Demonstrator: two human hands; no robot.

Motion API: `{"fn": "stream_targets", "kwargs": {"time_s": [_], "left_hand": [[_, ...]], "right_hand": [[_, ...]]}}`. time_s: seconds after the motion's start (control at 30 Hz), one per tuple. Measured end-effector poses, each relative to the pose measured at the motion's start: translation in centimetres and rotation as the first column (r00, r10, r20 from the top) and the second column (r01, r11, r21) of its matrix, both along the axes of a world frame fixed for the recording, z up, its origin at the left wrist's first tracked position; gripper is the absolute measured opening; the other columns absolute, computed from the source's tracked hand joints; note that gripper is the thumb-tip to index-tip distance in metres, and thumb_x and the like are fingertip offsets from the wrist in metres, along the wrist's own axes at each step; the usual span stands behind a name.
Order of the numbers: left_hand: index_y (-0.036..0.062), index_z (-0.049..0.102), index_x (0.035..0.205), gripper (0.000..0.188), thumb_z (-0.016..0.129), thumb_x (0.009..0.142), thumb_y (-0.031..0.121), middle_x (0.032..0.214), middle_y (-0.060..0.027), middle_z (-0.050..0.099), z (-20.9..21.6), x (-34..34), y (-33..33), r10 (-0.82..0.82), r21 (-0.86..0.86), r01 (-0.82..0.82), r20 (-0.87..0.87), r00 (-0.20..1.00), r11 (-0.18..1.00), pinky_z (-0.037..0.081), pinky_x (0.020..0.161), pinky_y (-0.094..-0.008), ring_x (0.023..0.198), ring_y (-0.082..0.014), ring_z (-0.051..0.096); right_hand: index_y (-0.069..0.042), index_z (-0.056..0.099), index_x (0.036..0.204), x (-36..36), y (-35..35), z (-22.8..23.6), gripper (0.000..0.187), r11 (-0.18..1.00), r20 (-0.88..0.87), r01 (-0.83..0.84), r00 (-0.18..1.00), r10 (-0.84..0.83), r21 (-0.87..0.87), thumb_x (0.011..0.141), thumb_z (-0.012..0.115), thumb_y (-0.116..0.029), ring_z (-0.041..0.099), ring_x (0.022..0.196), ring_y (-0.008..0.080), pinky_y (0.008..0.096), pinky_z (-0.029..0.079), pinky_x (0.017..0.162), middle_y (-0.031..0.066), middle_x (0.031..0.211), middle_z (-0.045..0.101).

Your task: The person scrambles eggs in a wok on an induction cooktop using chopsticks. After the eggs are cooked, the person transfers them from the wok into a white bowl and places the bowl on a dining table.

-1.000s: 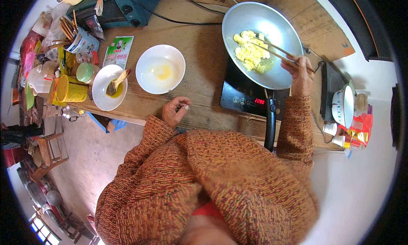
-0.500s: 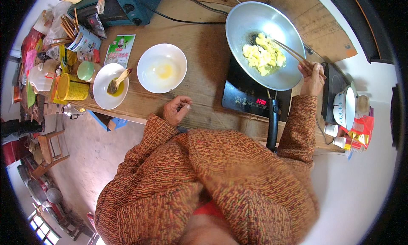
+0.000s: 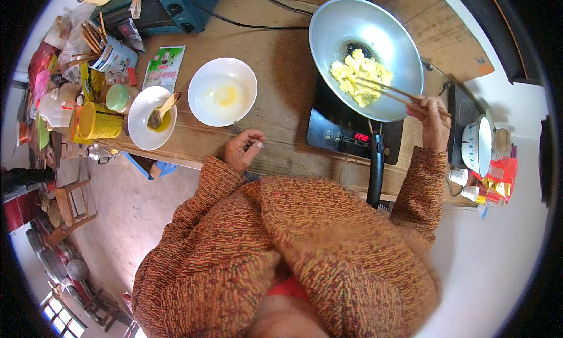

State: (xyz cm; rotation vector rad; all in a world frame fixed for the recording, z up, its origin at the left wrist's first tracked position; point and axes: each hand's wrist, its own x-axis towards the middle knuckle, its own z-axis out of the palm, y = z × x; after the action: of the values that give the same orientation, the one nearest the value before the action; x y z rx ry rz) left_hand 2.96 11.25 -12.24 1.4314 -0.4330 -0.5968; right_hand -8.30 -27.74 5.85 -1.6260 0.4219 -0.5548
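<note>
My right hand (image 3: 434,120) is closed around a pair of wooden chopsticks (image 3: 389,90). Their tips reach into yellow scrambled egg (image 3: 352,74), which lies in soft lumps at the middle of a wide grey wok (image 3: 327,40). Dark residue shows beside the egg. The wok sits on a black induction cooker (image 3: 326,122) with a lit red display, its black handle (image 3: 376,168) pointing toward me. My left hand (image 3: 244,150) rests at the table's near edge with fingers curled in and nothing visible in them. Closest to it stands a white bowl (image 3: 205,106) with a little yellow liquid left inside.
Left of that bowl, a smaller white bowl (image 3: 139,127) holds oil and a brush (image 3: 164,110). Jars, a yellow tin (image 3: 99,122) and a chopstick holder (image 3: 117,55) crowd the left side. A teal oven (image 3: 170,15) stands behind. At right are an enamel pot (image 3: 476,144) and small cups.
My right hand has shifted slightly right and nearer me, and the chopsticks lie lower across the egg. The egg lumps have moved a little left. My left hand has stayed in place.
</note>
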Motion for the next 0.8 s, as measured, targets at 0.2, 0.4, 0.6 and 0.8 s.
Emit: {"fn": "stream_targets", "kwargs": {"time_s": [0.2,0.4,0.6,0.8], "left_hand": [[-0.0002,0.055,0.101,0.02,0.054,0.082,0.004,0.09,-0.0068,0.061,-0.2,0.2,-0.1,-0.021,0.058,0.019,0.046,0.999,0.998,0.046,0.073,-0.026,0.081,-0.0112,0.056],[-0.0002,0.055,0.101,0.02,0.053,0.081,0.004,0.09,-0.0066,0.061,0.2,0.2,0.1,-0.01,0.065,0.01,-0.002,1.0,0.998,0.046,0.072,-0.0254,0.078,-0.0105,0.055],[-0.0002,0.056,0.099,0.019,0.053,0.081,0.003,0.089,-0.0056,0.061,-0.3,0.0,-0.2,0.017,0.039,-0.019,0.044,0.999,0.999,0.045,0.072,-0.0249,0.078,-0.0103,0.055],[-0.0005,0.056,0.098,0.018,0.053,0.081,0.004,0.088,-0.006,0.061,-0.1,0.2,-0.2,0.004,0.023,-0.005,0.05,0.999,1.0,0.046,0.072,-0.0251,0.078,-0.0105,0.056]], "right_hand": [[-0.002,0.055,0.087,0.4,0.1,-3.7,0.023,0.999,0.072,0.041,0.997,-0.043,0.036,0.091,0.05,-0.023,0.063,0.083,0.0253,0.036,0.055,0.071,0.0146,0.096,0.06],[0.0,0.053,0.086,-0.7,-0.9,-1.3,0.025,0.981,0.126,0.195,0.973,-0.192,-0.012,0.09,0.05,-0.024,0.062,0.08,0.0237,0.0341,0.055,0.068,0.0128,0.091,0.059],[-0.001,0.053,0.085,-3.3,-3.2,-1.0,0.024,0.964,0.064,0.266,0.962,-0.264,-0.021,0.09,0.052,-0.025,0.062,0.077,0.0223,0.0327,0.055,0.064,0.0128,0.091,0.059],[-0.001,0.053,0.085,-1.9,-0.7,-2.2,0.024,0.986,0.052,0.161,0.985,-0.163,0.049,0.09,0.051,-0.024,0.063,0.076,0.0239,0.0337,0.056,0.065,0.0133,0.09,0.059]]}}
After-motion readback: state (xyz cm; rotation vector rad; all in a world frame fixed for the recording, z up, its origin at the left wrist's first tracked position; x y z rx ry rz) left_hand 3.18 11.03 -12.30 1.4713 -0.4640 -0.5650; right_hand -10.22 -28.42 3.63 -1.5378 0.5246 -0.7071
